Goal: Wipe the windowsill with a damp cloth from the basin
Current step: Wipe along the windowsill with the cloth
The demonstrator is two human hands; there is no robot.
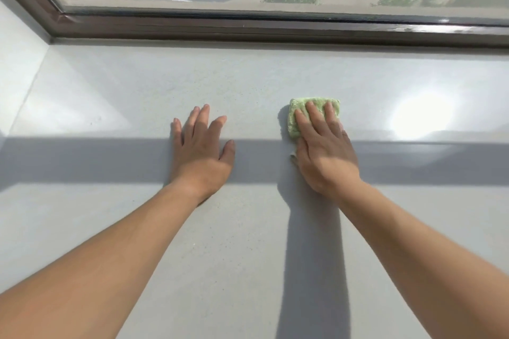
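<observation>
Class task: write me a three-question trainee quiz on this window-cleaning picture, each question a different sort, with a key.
1. True or false: the left hand presses the green cloth.
2. The right hand has its fingers: A curled in a fist, B laid flat on the cloth, C lifted clear of it.
3. Fill in: the left hand rests flat on the bare ____.
Key: 1 false; 2 B; 3 windowsill.

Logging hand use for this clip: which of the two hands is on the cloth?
The right hand: its straight fingers press the folded green terry cloth on the pale grey windowsill. The left hand lies flat on bare sill.
</observation>
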